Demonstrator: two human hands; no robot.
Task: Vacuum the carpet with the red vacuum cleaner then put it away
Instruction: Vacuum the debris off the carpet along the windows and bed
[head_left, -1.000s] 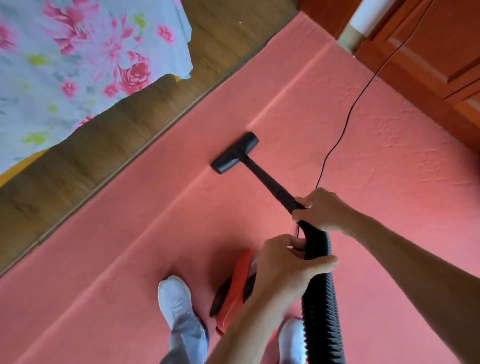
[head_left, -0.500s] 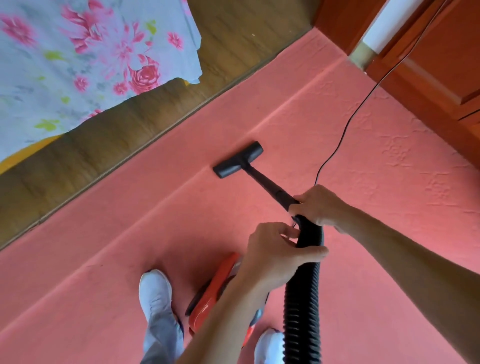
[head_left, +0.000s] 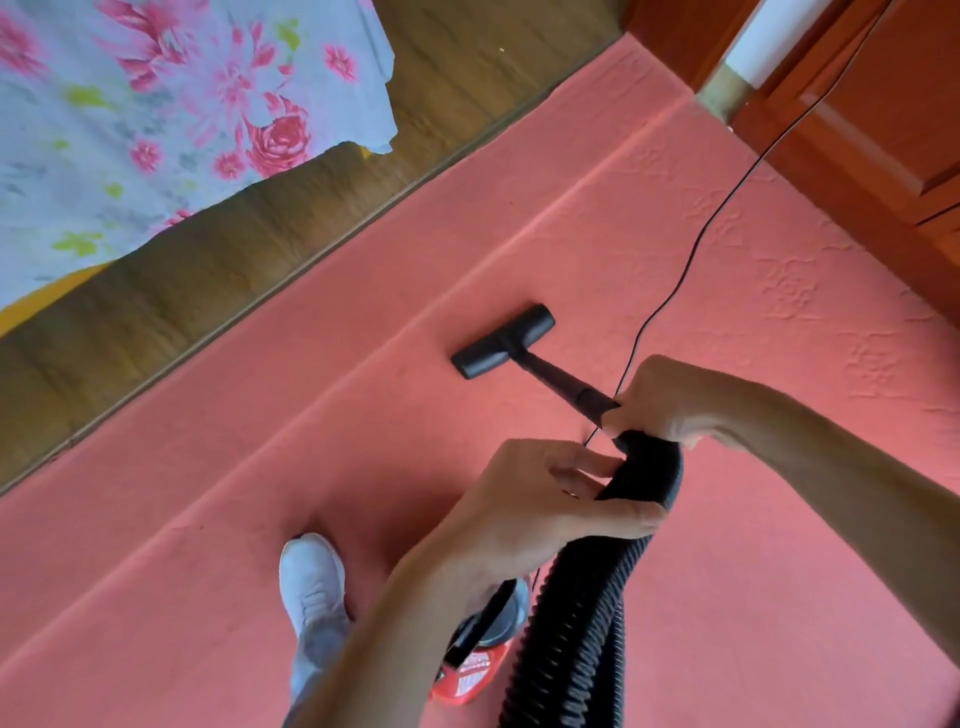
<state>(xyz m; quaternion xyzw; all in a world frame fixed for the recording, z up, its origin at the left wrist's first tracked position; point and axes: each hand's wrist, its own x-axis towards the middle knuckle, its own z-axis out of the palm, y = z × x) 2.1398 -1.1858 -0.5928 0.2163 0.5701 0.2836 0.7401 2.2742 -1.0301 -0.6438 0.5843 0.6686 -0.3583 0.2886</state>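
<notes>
Two hands hold the black hose (head_left: 576, 634) of the red vacuum cleaner (head_left: 472, 675) in the head camera's view. The right hand (head_left: 660, 400) is clamped round the spot where the stiff black tube (head_left: 558, 379) meets the hose, fingers curled under it. The left hand (head_left: 530, 514) grips the hose just behind that, with the thumb laid along the near side and the fingers wrapped over the top. The two hands are near each other but apart.

The hose is thick, black and ribbed. It bends over at the left hand and drops to the bottom edge of the picture. The tube slants forward and down to a flat, wide black floor head (head_left: 501, 340), which lies on the pink carpet (head_left: 260, 519) ahead of the person.

The cleaner's body stands on the carpet below the left forearm, just beside the hose. Only part of it shows: a bright red shell with a white label, a black strip and a greyish rounded part.

A thin black cord (head_left: 691, 249) runs from the upper right across the carpet to the hands; whether a hand holds it cannot be told. A white shoe (head_left: 311, 577) and a grey trouser leg (head_left: 317, 660) stand on the carpet left of the cleaner. Beyond the carpet's edge lies a wooden floor (head_left: 208, 260), with a flowered sheet (head_left: 156, 104) hanging over it at upper left. Reddish wooden cabinet doors (head_left: 883, 130) fill the upper right.
</notes>
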